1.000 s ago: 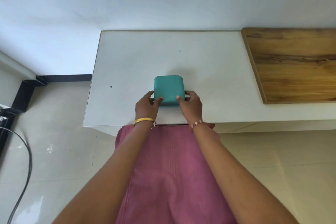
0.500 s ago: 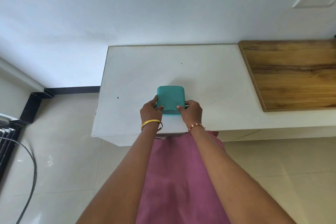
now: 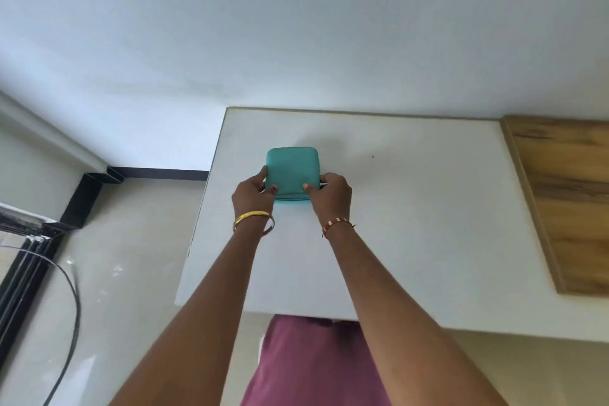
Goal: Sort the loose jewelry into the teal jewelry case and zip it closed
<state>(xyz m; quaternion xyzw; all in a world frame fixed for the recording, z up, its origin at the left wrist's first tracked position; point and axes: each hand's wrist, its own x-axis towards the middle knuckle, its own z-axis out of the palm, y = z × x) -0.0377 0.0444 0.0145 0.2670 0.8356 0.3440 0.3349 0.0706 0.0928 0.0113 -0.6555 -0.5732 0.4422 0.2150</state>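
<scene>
My left hand [image 3: 252, 193] and right hand [image 3: 331, 196] both grip the near corners of the teal jewelry case [image 3: 291, 171], thumbs curled onto its closed lid and fingers wrapped round its sides. The case sits on the white table [image 3: 412, 224], toward the left edge, with the wooden panel [image 3: 566, 201] well apart on the right.

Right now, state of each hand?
Left hand: grips the teal jewelry case at its left side.
Right hand: grips the case's right side.
</scene>
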